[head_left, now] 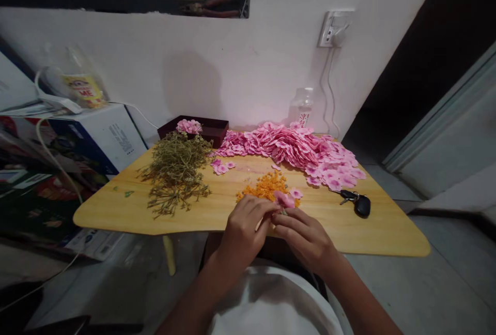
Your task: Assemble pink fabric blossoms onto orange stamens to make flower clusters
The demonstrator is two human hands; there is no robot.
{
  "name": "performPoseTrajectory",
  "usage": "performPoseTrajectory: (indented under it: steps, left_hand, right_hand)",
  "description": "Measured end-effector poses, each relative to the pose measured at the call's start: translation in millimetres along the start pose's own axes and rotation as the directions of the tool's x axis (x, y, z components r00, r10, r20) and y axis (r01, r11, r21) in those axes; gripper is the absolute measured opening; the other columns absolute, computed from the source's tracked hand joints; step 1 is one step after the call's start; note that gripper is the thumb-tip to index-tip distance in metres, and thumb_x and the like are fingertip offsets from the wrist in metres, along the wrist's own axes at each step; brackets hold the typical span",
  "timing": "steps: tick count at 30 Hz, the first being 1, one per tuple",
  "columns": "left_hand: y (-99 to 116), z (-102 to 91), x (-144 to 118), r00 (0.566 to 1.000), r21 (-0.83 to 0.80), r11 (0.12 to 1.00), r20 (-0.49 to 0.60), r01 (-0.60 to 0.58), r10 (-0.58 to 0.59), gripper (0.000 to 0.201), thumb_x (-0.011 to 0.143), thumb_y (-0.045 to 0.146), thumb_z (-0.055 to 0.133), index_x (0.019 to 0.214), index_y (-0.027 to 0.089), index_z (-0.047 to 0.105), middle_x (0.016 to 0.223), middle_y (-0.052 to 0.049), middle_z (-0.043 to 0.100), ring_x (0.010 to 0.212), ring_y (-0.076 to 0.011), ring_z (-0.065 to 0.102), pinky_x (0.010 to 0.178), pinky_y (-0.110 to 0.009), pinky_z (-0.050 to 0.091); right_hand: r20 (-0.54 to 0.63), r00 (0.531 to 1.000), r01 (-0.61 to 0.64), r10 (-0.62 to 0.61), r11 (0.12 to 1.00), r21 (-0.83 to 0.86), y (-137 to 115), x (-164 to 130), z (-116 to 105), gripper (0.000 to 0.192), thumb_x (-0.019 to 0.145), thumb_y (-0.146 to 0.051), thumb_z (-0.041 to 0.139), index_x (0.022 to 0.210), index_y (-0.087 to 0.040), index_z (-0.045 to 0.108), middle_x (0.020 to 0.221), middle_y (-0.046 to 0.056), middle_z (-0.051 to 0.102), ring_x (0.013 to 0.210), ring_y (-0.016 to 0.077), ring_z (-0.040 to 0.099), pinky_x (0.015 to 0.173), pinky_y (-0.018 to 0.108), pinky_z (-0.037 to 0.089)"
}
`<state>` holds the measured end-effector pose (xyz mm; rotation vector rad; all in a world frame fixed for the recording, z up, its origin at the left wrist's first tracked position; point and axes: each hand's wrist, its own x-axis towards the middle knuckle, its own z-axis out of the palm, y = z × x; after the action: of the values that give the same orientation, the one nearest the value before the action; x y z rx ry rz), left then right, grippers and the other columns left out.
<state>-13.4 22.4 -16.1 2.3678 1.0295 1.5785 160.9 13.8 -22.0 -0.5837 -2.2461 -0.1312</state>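
Pinched between the fingertips of both hands is one pink flower (284, 199), held at the near edge of the table (387, 231); my left hand (244, 226) and right hand (304, 234) meet around it, fingers curled closed on it. Just beyond the flower I see one small heap of orange bits (265, 186), with one loose pink petal (296, 193) beside it. Farther back lies one long pile of pink petals (294, 149), too many to count, and a few stray ones (221, 166) near it. To the left sits one bundle of green stems (176, 169), behind it one dark tray (211, 129) holding flowers. One key fob (360, 204) lies to the right, one bottle (304, 107) stands at the wall.
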Motion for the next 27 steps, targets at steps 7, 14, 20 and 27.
performPoseTrajectory:
  steps: [7, 14, 20, 27]
  left_hand:
    - [-7, -10.4, 5, 0.971, -0.080, 0.990, 0.219, 0.113, -0.093, 0.011, 0.083, 0.013, 0.056, 0.091, 0.020, 0.061, 0.089, -0.003, 0.069, 0.086, -0.0166, 0.062, 0.080, -0.030, 0.048]
    - [-7, -9.1, 3, 0.954, -0.240, 0.924, 0.114, 0.297, -0.277, 0.013, 0.078, 0.006, 0.058, 0.075, 0.019, 0.057, 0.078, 0.000, 0.066, 0.075, -0.0120, 0.064, 0.069, -0.022, 0.051]
    - [-5, -2.7, -5, 0.965, -0.079, 0.986, -0.209, 0.147, -0.160, 0.015, 0.079, 0.005, 0.056, 0.080, 0.020, 0.058, 0.083, -0.002, 0.065, 0.083, -0.0135, 0.063, 0.077, -0.026, 0.050]
    - [-3, -5.7, -10, 0.972, 0.067, 0.997, -0.237, 0.023, -0.006, 0.021, 0.082, 0.004, 0.053, 0.092, 0.022, 0.058, 0.090, -0.004, 0.067, 0.091, -0.0150, 0.062, 0.084, -0.032, 0.050]
  right_hand:
    - [0.038, 0.998, 0.043, -0.042, 0.998, -0.042, 2, -6, -1, 0.026, 0.083, -0.008, 0.057, 0.102, -0.024, 0.065, 0.097, 0.008, 0.073, 0.099, 0.0241, 0.065, 0.083, 0.043, 0.056]
    - [-0.005, 0.994, 0.106, -0.107, 0.989, -0.103, 3, -9, 2, 0.024, 0.077, -0.007, 0.063, 0.093, -0.024, 0.064, 0.098, 0.008, 0.073, 0.093, 0.0246, 0.067, 0.079, 0.043, 0.057]
    - [-0.095, 0.983, -0.123, 0.155, 0.953, 0.278, -10, 0, 3, 0.031, 0.079, -0.009, 0.058, 0.104, -0.028, 0.055, 0.106, 0.007, 0.070, 0.108, 0.0255, 0.060, 0.089, 0.049, 0.050]
    - [-0.069, 0.578, -0.368, 0.813, 0.336, 0.867, -19, 12, 22, 0.007, 0.089, -0.031, 0.052, 0.089, -0.024, 0.054, 0.083, 0.002, 0.063, 0.084, 0.0189, 0.064, 0.081, 0.040, 0.053]
